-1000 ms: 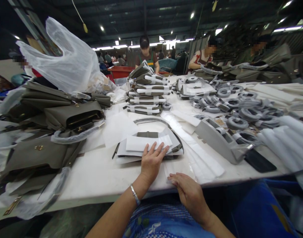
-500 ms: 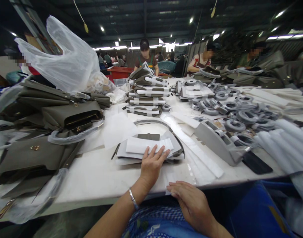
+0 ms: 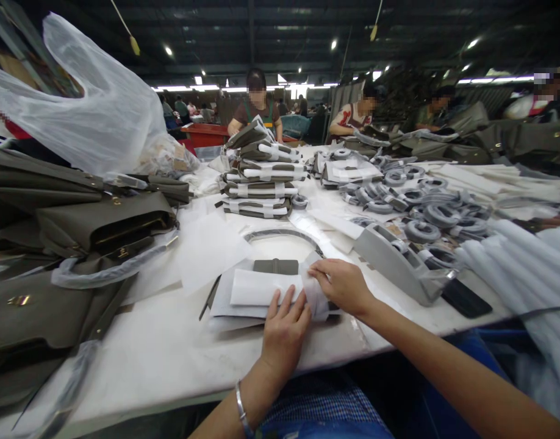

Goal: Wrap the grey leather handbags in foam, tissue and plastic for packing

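Observation:
On the table in front of me lies a dark olive handbag (image 3: 275, 267), mostly covered by white sheets, with its wrapped handle (image 3: 280, 233) looped away from me. A folded white foam pad (image 3: 257, 288) rests across it. My left hand (image 3: 284, 332) lies on the pad's right end, fingers stretched out and pressing down. At the bag's right side my right hand (image 3: 343, 285) pinches a thin translucent strip (image 3: 314, 297) that wraps over the pad's end. The strip's lower end is partly hidden by my left fingers.
Olive handbags (image 3: 46, 305) crowd the left side. A stack of wrapped bags (image 3: 257, 190) stands behind the work. To the right are a grey tape dispenser (image 3: 394, 265), a black phone-like slab (image 3: 466, 297), wrapped coils (image 3: 438, 213) and white foam rolls (image 3: 522, 268). Co-workers sit across the table.
My right hand has risen from the table's front edge to the bag's right side, bringing the translucent strip up over the pad. My left hand stays on the pad. The view has turned slightly right.

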The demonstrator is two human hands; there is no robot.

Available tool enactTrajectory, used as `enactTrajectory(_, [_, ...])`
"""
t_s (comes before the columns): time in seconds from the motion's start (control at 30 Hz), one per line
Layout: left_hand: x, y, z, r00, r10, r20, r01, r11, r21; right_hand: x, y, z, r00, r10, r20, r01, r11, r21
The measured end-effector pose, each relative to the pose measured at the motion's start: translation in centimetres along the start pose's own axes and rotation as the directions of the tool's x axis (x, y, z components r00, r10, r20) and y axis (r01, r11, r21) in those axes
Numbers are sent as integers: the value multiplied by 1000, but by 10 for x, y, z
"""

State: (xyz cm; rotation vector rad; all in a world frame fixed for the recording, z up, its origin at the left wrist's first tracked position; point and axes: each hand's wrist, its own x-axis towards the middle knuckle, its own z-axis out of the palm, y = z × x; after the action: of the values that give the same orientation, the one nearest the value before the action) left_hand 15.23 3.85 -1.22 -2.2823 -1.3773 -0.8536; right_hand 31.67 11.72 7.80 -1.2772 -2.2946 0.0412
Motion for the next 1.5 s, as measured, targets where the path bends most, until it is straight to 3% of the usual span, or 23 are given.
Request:
enactTrajectory(0.2, [2, 1, 2, 998, -6, -65, 5, 1000, -24, 17, 13, 21, 987, -114, 117, 105, 991, 79])
enactTrajectory(0.37, [3, -5, -3, 996, 12, -91, -22, 993, -112, 18, 17, 29, 992, -5, 129, -22, 978, 208])
enactTrajectory(0.53, [9, -6, -16, 997, -72, -39, 60, 967, -246, 16, 22, 35, 988, 52, 143, -87, 966, 244])
enactTrajectory(0.73, [15, -5, -27, 996, -15, 89, 32, 979, -201, 21, 28, 40, 979, 114, 169, -152, 961, 231])
enactTrajectory(0.9, [18, -5, -19, 1000, 20, 1, -20, 999, -49, 25, 26, 39, 971, 179, 158, -211, 953, 217])
enactTrajectory(1.0, [20, -8, -12, 994, 89, -65, -88, 996, 21, 22, 45, 16, 970, 206, 128, -231, 945, 231])
enactTrajectory(1.1, [19, -12, -10, 984, 139, -107, -136, 990, 39, 6, 86, -34, 946, 322, 39, -323, 926, 196])
enactTrajectory(1.2, [19, -13, -10, 984, 149, -101, -146, 988, 42, -16, 139, -91, 869, 495, -18, -489, 863, 127])
enactTrajectory(1.27, [19, -13, -10, 982, 156, -103, -152, 987, 44, -27, 169, -118, 802, 596, 46, -597, 795, 104])
enactTrajectory(1.4, [18, -13, -8, 979, 164, -120, -159, 986, 48, -34, 197, -132, 650, 700, 298, -755, 640, 144])
enactTrajectory(1.5, [17, -13, -6, 981, 150, -125, -144, 988, 55, -28, 198, -125, 593, 696, 405, -802, 558, 213])
